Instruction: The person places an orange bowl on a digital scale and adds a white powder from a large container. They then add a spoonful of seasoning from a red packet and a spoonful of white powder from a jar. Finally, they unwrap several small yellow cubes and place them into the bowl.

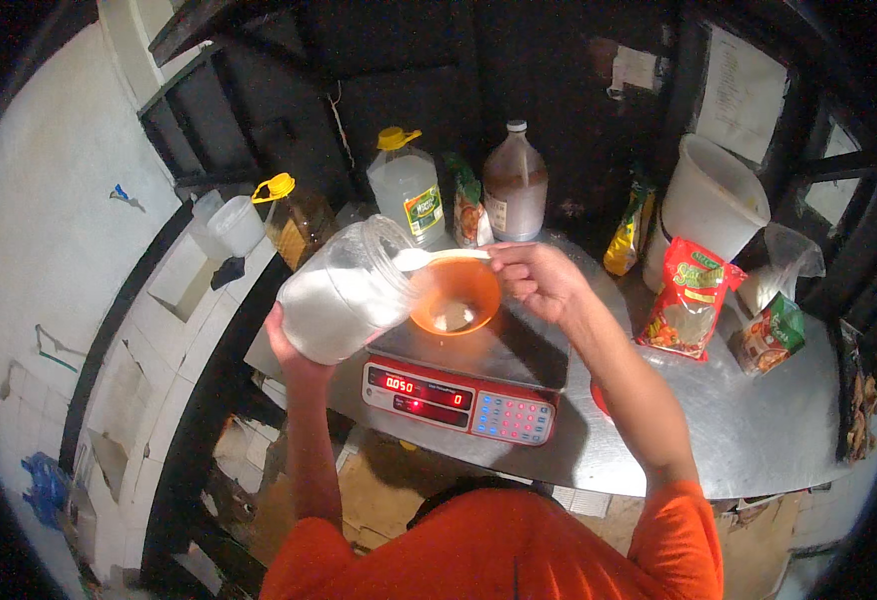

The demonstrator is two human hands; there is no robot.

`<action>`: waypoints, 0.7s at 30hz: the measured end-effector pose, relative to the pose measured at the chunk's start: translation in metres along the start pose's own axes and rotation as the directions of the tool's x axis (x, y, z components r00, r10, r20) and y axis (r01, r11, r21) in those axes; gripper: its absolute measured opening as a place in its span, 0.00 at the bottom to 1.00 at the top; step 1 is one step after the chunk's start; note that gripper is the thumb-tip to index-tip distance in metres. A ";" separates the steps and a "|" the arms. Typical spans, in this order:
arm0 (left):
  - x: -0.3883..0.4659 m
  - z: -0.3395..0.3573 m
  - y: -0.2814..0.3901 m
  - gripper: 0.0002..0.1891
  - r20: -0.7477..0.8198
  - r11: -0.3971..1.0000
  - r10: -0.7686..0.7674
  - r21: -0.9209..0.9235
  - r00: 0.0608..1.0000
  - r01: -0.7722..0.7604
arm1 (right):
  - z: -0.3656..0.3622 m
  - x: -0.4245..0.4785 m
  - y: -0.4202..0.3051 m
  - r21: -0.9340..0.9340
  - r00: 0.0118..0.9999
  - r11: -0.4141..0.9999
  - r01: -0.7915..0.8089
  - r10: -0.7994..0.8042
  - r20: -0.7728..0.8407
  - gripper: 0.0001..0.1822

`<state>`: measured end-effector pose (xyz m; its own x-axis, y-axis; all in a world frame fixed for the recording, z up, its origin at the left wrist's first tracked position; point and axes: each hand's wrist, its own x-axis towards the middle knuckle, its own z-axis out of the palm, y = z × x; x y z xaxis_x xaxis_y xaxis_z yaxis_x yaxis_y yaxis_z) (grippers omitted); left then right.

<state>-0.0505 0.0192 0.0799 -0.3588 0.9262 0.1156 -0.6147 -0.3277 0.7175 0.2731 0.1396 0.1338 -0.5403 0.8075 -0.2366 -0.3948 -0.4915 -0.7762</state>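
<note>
My left hand [294, 346] grips a clear wide-mouthed jar [341, 296] of white powder from below, tilted with its mouth toward the right. In my right hand [536, 277] is the handle of a white plastic spoon [442, 256], whose bowl lies at the jar's mouth. Below the spoon an orange bowl [489, 300] stands on the metal pan [513, 356] of a digital scale [457, 401]. Some white powder and a tan substance [453, 315] lie in the bowl's bottom. The scale's red display is lit.
Behind the scale stand a yellow-capped jug [402, 187], a glass jug [517, 184] of brown liquid and a food packet [472, 214]. An oil jug [288, 225] is at left. A red packet [690, 300], a green packet [772, 336] and a white bucket [712, 199] occupy the right of the steel table [753, 427].
</note>
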 end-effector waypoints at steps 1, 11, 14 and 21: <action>0.001 -0.004 0.005 0.36 -0.001 0.993 -0.059 -0.100 0.998 0.059 | -0.006 -0.006 -0.004 -0.021 0.999 0.999 0.039 -0.039 -0.006 0.09; -0.004 -0.040 0.021 0.37 -0.020 0.994 -0.001 -0.105 1.000 -0.001 | -0.041 -0.023 0.035 -0.965 0.754 0.036 0.259 -0.632 0.178 0.10; -0.010 -0.042 0.021 0.37 -0.023 0.995 0.014 -0.102 1.000 -0.017 | -0.027 -0.032 0.028 -0.948 0.675 -0.029 0.317 -0.695 0.247 0.10; -0.012 -0.038 0.009 0.36 0.007 0.999 -0.012 -0.037 1.000 0.012 | 0.032 -0.040 0.012 -0.809 0.751 0.376 0.452 -0.650 0.118 0.12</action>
<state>-0.0785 -0.0016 0.0593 -0.3468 0.9313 0.1119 -0.6443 -0.3232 0.6932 0.2663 0.0907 0.1528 -0.2373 0.8872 0.3956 0.2082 0.4442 -0.8714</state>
